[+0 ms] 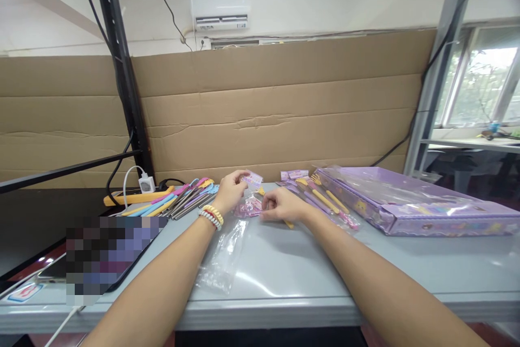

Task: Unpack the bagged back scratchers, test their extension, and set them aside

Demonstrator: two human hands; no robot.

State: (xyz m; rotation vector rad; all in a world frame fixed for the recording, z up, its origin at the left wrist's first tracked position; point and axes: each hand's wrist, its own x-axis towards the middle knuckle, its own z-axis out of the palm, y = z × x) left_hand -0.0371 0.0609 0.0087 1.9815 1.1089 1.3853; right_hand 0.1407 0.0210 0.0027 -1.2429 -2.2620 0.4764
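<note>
My left hand (231, 191) is closed, pinching a small pink-and-purple packet card (252, 178) at the far middle of the grey table (309, 271). It wears beaded bracelets at the wrist. My right hand (282, 206) is curled beside it, fingers pinched on a clear bag holding a yellow-handled utensil (287, 223). A small pile of pink packets (249, 207) lies between the two hands. Loose utensils with coloured handles (182, 201) lie just left of my left hand.
A clear plastic bag (223, 257) lies flat near my left forearm. Packed yellow and purple utensils (325, 200) and a long purple box (410, 203) sit on the right. A phone, cables and a charger (145, 182) are on the left. A cardboard wall stands behind.
</note>
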